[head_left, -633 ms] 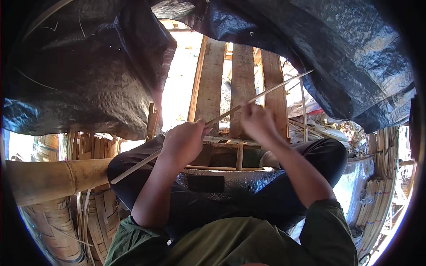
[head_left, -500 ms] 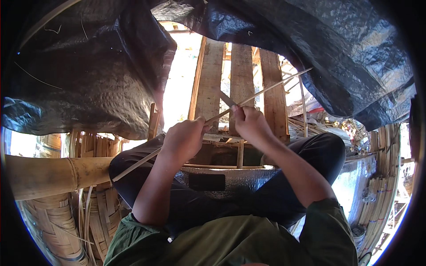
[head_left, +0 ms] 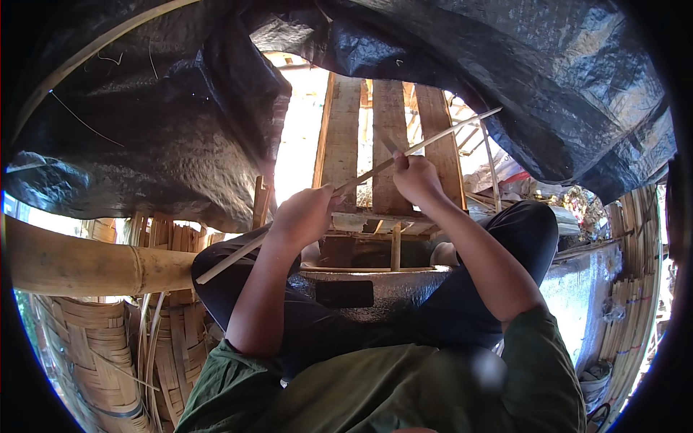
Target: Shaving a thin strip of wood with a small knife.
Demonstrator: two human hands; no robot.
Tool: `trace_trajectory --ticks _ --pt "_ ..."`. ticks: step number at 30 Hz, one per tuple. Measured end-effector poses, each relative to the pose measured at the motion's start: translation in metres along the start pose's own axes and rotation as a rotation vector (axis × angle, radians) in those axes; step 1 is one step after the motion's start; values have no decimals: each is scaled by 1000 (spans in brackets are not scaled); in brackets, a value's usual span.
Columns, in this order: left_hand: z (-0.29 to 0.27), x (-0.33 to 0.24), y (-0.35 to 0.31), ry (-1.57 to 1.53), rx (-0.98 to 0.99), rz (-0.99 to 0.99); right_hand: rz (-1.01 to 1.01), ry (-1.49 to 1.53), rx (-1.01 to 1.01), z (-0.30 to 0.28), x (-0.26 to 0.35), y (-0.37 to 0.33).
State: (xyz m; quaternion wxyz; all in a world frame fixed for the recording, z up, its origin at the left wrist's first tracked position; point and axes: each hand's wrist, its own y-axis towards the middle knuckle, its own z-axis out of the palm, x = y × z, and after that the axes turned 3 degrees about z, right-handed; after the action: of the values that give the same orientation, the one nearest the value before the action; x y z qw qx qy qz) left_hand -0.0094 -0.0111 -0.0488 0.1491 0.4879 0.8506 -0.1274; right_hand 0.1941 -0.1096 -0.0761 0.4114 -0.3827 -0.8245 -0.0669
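Note:
A long thin bamboo strip (head_left: 447,133) runs diagonally from lower left to upper right across the middle of the view. My left hand (head_left: 303,215) grips it near its middle, fingers closed around it. My right hand (head_left: 416,178) is closed just to the right, holding a small blade whose tip shows above the fist and rests against the strip. Both hands work above my lap, where I sit with dark trousers (head_left: 505,238) on.
A wooden pallet (head_left: 361,144) stands ahead. Black plastic sheeting (head_left: 159,130) hangs overhead on both sides. A thick bamboo pole (head_left: 79,263) lies at the left, with woven bamboo baskets (head_left: 86,346) below it and bamboo slats (head_left: 635,289) at the right.
My right hand has slid back along the strip toward my left hand and risen slightly. The strip has stayed at about the same slant.

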Motion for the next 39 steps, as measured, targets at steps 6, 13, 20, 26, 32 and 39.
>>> trace_trajectory --ticks 6,13,20,26,32,39 --pt "3 2 2 23 15 -7 -79 21 -28 29 1 -23" --pt "1 -5 3 45 20 -12 -92 -90 0 32 -4 -12" --pt "2 2 1 52 -29 29 42 -73 25 17 4 -7" --pt "-2 0 -1 24 78 -57 104 -70 111 -9 -3 3" --pt "-5 4 -2 -10 89 -67 77 -74 284 3 18 -17" --pt "-31 -5 -5 -178 175 -176 -45 -89 153 2 8 -15"
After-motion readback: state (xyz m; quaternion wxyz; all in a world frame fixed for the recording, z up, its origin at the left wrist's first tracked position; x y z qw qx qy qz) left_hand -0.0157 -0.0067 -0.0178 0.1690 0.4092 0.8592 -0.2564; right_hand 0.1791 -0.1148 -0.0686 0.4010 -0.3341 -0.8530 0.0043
